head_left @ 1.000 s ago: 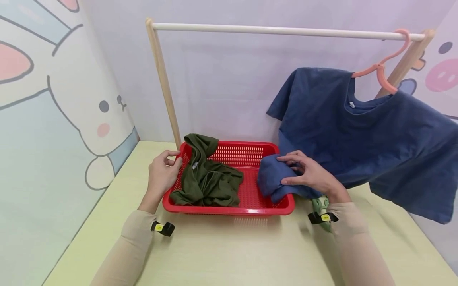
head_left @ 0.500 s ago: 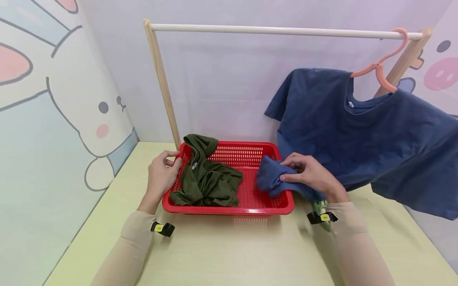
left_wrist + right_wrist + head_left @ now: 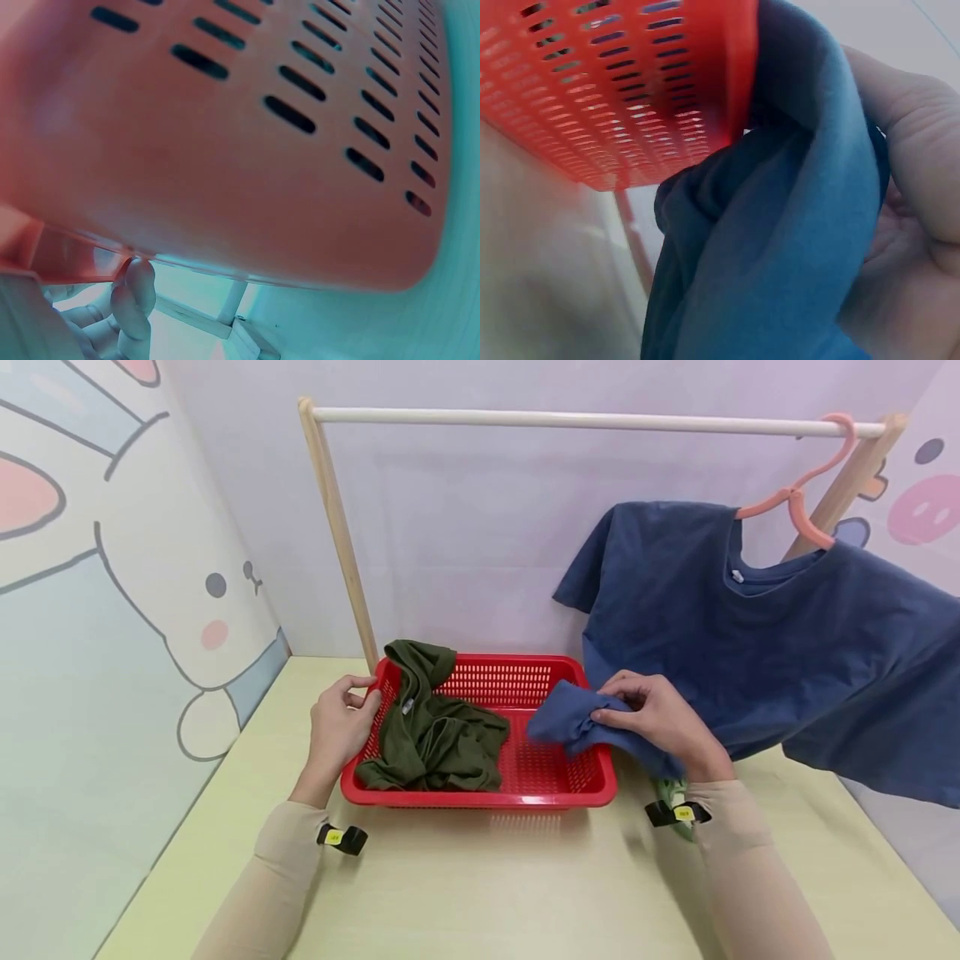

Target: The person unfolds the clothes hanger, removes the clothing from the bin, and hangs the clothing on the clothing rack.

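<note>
My left hand (image 3: 342,720) pinches the left rim of a red perforated plastic basket (image 3: 480,801); in the left wrist view its fingertips (image 3: 139,281) meet the basket's edge. At the basket's right end, my right hand (image 3: 660,718) grips a bunched blue cloth (image 3: 566,717) between thumb and fingers. This cloth drapes over the right rim and hangs down outside, close to a blue T-shirt (image 3: 765,635) of similar colour on a pink hanger (image 3: 810,522). A crumpled dark green shirt (image 3: 450,747) fills the basket's left half, one part lying over the back rim.
A rack with a white rod (image 3: 570,419) and wooden posts (image 3: 337,518) stands behind the basket. A green and white object (image 3: 673,793) is partly hidden by my right wrist. The pale yellow table (image 3: 480,893) meets cartoon-printed walls (image 3: 172,635) at both sides.
My right hand has shifted slightly right and up, drawing the blue cloth into a tighter bunch over the right rim. The left hand and basket stay nearly still.
</note>
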### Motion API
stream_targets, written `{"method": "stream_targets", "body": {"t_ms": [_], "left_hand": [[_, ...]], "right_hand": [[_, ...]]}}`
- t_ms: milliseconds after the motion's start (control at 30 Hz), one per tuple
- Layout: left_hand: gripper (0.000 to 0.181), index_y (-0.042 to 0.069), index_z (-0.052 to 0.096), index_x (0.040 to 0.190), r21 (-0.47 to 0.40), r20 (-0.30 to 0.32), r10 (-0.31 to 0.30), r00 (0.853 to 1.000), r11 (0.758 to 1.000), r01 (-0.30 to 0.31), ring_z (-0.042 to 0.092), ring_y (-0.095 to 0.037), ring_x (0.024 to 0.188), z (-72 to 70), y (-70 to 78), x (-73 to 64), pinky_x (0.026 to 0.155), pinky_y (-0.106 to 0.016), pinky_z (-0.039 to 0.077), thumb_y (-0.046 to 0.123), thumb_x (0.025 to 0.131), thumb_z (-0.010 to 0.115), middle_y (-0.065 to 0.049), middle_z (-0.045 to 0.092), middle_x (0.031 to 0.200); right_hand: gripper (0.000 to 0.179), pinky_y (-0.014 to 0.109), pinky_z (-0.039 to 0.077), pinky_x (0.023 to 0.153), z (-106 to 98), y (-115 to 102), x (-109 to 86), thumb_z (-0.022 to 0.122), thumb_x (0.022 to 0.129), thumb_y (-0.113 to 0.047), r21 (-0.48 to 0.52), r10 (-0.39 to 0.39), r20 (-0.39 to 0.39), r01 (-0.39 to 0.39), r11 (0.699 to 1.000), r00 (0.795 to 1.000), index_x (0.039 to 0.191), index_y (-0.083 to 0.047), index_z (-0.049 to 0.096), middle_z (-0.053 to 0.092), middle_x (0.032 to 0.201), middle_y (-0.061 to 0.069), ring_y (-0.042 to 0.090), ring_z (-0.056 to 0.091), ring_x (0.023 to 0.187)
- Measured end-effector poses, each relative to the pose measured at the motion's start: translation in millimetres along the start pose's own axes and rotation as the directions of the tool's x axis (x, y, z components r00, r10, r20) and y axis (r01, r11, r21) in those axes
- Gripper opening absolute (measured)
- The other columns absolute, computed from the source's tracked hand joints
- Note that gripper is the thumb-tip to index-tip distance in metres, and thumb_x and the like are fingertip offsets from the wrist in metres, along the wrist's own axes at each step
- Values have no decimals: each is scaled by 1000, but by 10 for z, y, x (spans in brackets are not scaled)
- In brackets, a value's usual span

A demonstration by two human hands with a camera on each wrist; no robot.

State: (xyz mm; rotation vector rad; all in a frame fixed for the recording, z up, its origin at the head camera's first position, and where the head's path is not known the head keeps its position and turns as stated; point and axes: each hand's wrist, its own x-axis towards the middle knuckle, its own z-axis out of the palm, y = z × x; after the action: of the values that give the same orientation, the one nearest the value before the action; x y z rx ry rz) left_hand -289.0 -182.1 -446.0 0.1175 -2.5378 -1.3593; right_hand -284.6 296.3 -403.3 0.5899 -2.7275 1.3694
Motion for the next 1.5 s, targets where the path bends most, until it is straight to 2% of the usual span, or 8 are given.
{"method": "stream_targets", "body": {"t_ms": [167, 333, 600, 767, 933, 1067, 1233, 1500], "left_hand": [[34, 12, 74, 141, -2, 1, -3, 1000, 1000, 3, 73, -32, 87, -2, -5, 0, 67, -23, 57, 27, 112, 66, -22, 77, 107], [33, 11, 74, 140, -3, -4, 5, 1000, 1000, -5, 72, -31, 85, -9, -16, 1, 67, -24, 56, 27, 111, 66, -22, 76, 106], [33, 12, 75, 139, -3, -11, 12, 1000, 1000, -12, 72, -30, 82, 6, -30, 15, 65, -24, 56, 26, 111, 67, -21, 76, 103], [33, 12, 75, 140, -2, -11, 16, 1000, 1000, -16, 73, -31, 84, 12, -34, 23, 66, -24, 56, 26, 112, 67, -21, 76, 104], [33, 11, 75, 140, 1, -11, 23, 1000, 1000, -23, 73, -31, 84, 23, -29, 23, 65, -23, 57, 26, 111, 67, -21, 76, 103], [34, 11, 75, 140, 5, -15, 24, 1000, 1000, -24, 73, -30, 85, 33, -27, 22, 64, -23, 56, 27, 111, 66, -20, 76, 103], [33, 12, 75, 140, 4, -16, 23, 1000, 1000, -23, 72, -29, 83, 33, -21, 17, 65, -24, 57, 27, 111, 67, -20, 76, 103], [33, 11, 75, 139, -3, -11, 30, 1000, 1000, -30, 72, -30, 82, 11, -30, 14, 64, -24, 56, 26, 111, 66, -21, 76, 103]], "right_hand": [[21, 18, 55, 79, -132, -51, -51, 89, 97, -13, 1, -32, -111, 32, 999, 993, 117, -7, 84, 72, 118, 8, 22, 64, 101], [27, 12, 55, 81, -296, -32, -99, 88, 97, -9, -18, -18, -229, 14, 1000, 973, 122, -2, 82, 70, 117, 2, 16, 65, 97], [39, 8, 50, 74, -506, 36, -175, 87, 100, -24, -84, 92, -456, -146, 986, 885, 132, -4, 79, 65, 113, -12, 7, 61, 89], [44, 9, 47, 77, -545, 45, -195, 86, 100, -29, -82, 141, -514, -212, 974, 846, 137, -5, 78, 64, 116, -11, 8, 60, 92], [47, 11, 43, 82, -553, 78, -206, 84, 101, -31, -100, 163, -557, -261, 960, 814, 142, -9, 76, 62, 124, -1, 6, 56, 98], [59, 12, 45, 93, -552, 124, -199, 83, 102, -25, -112, 146, -548, -245, 963, 823, 157, -13, 65, 66, 141, 11, 10, 61, 112], [73, 21, 47, 106, -537, 130, -187, 83, 103, -23, -116, 124, -535, -218, 969, 836, 168, -16, 51, 62, 156, 20, 30, 61, 136], [74, 22, 47, 105, -499, 70, -168, 83, 102, -23, -121, 106, -523, -196, 973, 846, 168, -13, 51, 60, 160, 19, 36, 60, 138]]}}
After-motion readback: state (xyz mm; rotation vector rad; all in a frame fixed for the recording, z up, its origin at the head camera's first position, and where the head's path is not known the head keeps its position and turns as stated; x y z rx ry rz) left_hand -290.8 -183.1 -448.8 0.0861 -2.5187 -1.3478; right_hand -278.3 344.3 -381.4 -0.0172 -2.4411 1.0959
